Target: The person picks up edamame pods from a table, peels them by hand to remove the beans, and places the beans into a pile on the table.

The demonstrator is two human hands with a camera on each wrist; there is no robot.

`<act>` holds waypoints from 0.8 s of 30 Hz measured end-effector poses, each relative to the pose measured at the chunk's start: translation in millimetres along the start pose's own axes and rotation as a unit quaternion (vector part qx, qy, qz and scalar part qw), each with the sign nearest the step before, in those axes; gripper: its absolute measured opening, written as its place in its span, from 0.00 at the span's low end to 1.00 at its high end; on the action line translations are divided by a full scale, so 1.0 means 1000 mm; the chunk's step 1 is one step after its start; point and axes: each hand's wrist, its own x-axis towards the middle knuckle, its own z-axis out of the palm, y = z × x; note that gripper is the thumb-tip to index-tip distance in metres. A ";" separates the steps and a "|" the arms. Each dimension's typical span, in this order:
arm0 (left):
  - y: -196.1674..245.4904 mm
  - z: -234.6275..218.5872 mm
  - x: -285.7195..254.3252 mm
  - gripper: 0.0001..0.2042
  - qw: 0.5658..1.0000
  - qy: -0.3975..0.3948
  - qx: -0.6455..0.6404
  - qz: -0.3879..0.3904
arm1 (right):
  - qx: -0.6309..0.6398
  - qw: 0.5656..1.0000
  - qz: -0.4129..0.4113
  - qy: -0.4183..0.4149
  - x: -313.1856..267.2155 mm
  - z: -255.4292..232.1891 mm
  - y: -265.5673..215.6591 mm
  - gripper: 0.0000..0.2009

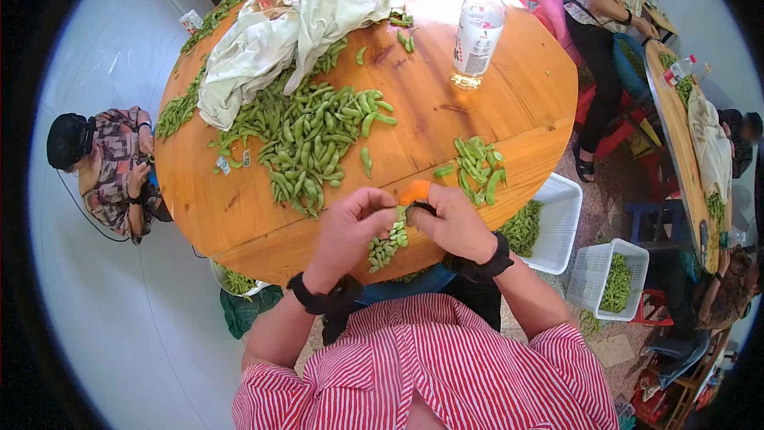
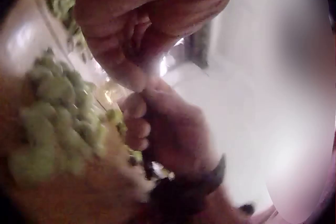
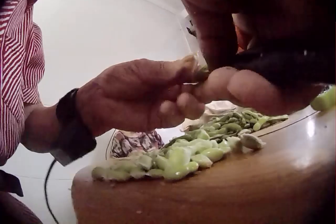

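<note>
My left hand (image 1: 350,227) and right hand (image 1: 458,223) meet fingertip to fingertip over the table's near edge. Between them, mostly hidden by the fingers, is a small green edamame pod (image 3: 200,70), which both hands pinch. The right hand wears an orange finger cover (image 1: 414,191) and a black band (image 1: 422,208). Right under the hands lies a small heap of shelled beans (image 1: 383,253), seen close up as pale green beans (image 3: 181,163) in the right wrist view. Beyond the left hand spreads a large pile of whole pods (image 1: 318,135).
On the round wooden table (image 1: 430,143) stand a plastic bottle (image 1: 479,32) and a crumpled white cloth bag (image 1: 294,24). A small group of pods (image 1: 480,169) lies right of the hands. White baskets (image 1: 557,223) with pods are on the floor. Another person (image 1: 111,159) sits at left.
</note>
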 end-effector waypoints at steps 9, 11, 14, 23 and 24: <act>-0.001 -0.001 -0.002 0.06 0.999 0.027 0.029 0.014 | -0.051 0.997 -0.047 0.031 -0.001 0.003 -0.004 0.04; 0.002 -0.005 -0.001 0.06 0.998 0.016 -0.036 -0.041 | -0.047 0.996 -0.072 0.018 0.000 0.000 -0.006 0.04; 0.005 -0.008 0.000 0.06 0.990 -0.005 -0.100 -0.095 | -0.026 0.996 -0.088 -0.001 0.001 -0.005 -0.006 0.05; 0.001 -0.010 0.001 0.05 0.972 -0.055 -0.198 -0.114 | 0.040 0.999 -0.032 -0.001 0.001 -0.003 -0.012 0.08; 0.001 -0.011 0.002 0.05 0.967 -0.065 -0.215 -0.121 | 0.052 0.997 -0.054 0.008 0.001 -0.003 -0.014 0.08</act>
